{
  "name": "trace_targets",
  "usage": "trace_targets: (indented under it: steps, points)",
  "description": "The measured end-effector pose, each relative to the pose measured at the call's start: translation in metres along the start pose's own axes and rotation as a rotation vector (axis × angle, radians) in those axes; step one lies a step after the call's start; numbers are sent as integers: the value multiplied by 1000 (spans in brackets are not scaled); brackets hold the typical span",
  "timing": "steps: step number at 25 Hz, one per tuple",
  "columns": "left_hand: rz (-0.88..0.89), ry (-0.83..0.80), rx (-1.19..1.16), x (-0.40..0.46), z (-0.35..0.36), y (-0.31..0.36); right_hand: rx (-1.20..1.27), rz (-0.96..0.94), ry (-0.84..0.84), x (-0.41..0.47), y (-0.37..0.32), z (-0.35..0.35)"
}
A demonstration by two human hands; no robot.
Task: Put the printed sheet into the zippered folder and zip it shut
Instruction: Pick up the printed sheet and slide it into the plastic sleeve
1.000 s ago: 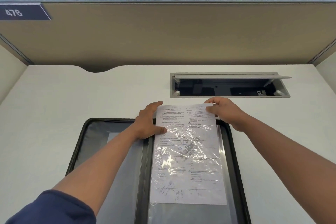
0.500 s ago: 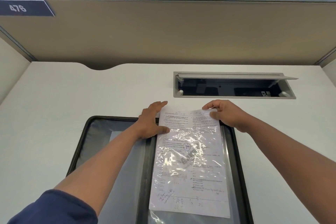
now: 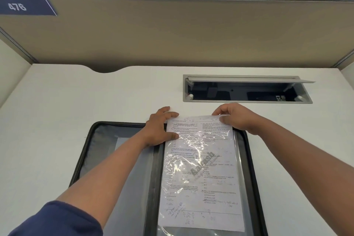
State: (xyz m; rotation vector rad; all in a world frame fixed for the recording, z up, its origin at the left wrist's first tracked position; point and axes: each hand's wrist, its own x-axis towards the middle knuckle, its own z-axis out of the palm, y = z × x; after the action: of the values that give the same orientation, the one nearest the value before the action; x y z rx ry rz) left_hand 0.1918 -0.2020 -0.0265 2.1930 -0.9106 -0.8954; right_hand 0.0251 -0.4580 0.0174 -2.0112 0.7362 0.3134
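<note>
The black zippered folder [image 3: 84, 151] lies open flat on the white desk. A printed sheet [image 3: 201, 178] rests on its right half, inside a shiny clear plastic sleeve, its top edge sticking out beyond the folder's far rim. My left hand [image 3: 161, 130] presses on the sheet's upper left corner, thumb on the paper. My right hand [image 3: 235, 117] pinches the upper right corner between thumb and fingers. The folder's left half shows a grey inner pocket [image 3: 118, 145].
An open cable tray [image 3: 247, 90] with a raised grey lid is set into the desk just beyond my right hand. A beige partition [image 3: 172, 30] labelled 476 closes off the back. Plants stand behind it.
The sheet has slid toward me, deeper into the plastic sleeve, and both hands came with it. The view has shifted slightly.
</note>
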Motion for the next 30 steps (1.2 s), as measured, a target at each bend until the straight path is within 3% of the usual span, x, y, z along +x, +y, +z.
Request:
trace_targets:
  steps: [15,22,26,30]
  points:
    - [29,-4,-30,-5,0,2,-169,10,-244,-22,4,6]
    - [42,-23,62,-5,1,5,-221,40,-246,-21,1,10]
    - [52,-39,117,-6,1,6,-538,-16,-241,-23,1,13]
    - [63,-56,128,-5,3,2,-580,-23,-221,-21,1,16]
